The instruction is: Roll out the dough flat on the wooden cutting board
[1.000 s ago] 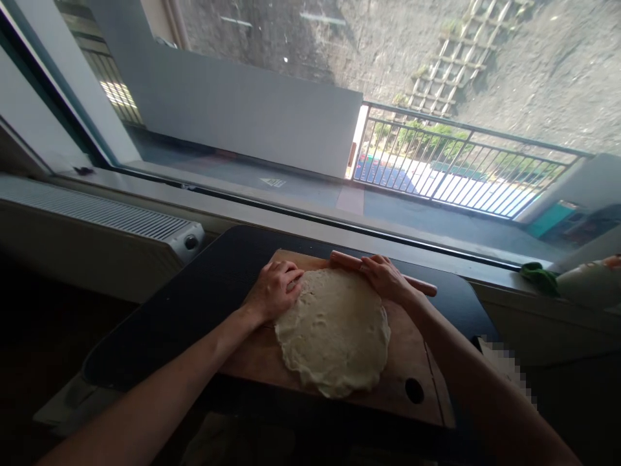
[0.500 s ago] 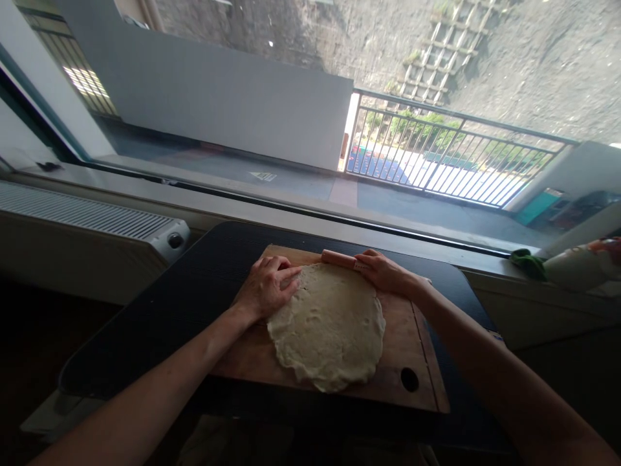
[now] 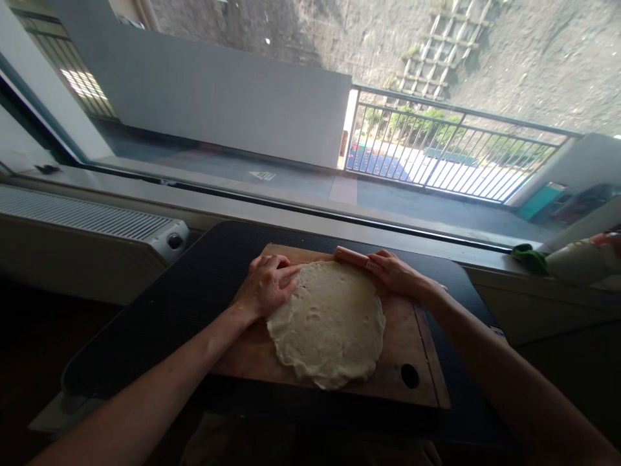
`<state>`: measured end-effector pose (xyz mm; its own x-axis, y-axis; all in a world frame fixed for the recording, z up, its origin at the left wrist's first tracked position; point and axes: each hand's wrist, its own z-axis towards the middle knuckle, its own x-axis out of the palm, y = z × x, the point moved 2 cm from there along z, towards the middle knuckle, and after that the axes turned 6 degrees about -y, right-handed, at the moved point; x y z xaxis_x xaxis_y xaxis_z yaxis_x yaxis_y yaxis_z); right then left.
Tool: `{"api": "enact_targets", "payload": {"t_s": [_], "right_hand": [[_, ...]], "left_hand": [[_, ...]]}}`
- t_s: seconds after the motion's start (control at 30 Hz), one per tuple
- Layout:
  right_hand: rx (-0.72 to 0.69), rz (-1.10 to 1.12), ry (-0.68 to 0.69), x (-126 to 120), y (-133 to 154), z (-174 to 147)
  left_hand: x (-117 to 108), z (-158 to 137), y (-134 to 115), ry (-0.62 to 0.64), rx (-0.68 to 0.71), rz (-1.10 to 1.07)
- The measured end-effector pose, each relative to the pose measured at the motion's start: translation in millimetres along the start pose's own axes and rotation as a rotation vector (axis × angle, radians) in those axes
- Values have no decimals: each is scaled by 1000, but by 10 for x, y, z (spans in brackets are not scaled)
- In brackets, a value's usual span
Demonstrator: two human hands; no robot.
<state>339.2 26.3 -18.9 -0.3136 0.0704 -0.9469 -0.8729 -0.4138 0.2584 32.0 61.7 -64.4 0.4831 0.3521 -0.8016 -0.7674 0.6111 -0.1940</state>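
A wide, flat sheet of pale dough (image 3: pixel 330 323) with a ragged rim lies on the wooden cutting board (image 3: pixel 388 378). My left hand (image 3: pixel 272 285) rests at the dough's upper left edge, its fingers stretched out and touching it. At the upper right edge, my right hand (image 3: pixel 395 272) is closed over a wooden rolling pin (image 3: pixel 352 257). The pin's left end sticks out beyond my fingers, while most of its middle is hidden under the hand.
The board sits on a dark table (image 3: pixel 160 310) with rounded corners. Behind it run a window sill (image 3: pixel 291 213) and a large window. A white radiator (image 3: pixel 92 220) stands at the left; a green cloth (image 3: pixel 528 259) lies on the sill at the right.
My right hand and the rolling pin have moved a little to the right, off the dough's top middle. My left hand and the dough stay in place.
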Motion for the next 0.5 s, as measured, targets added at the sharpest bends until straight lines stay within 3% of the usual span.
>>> {"api": "enact_targets", "payload": {"t_s": [0.2, 0.33, 0.5], "right_hand": [[104, -34, 4, 0, -47, -143], [161, -62, -64, -8, -36, -251], [179, -40, -17, -23, -35, -349]], "left_hand": [[2, -1, -7, -17, 5, 11], [-8, 1, -11, -15, 12, 10], [-22, 7, -34, -17, -2, 11]]}}
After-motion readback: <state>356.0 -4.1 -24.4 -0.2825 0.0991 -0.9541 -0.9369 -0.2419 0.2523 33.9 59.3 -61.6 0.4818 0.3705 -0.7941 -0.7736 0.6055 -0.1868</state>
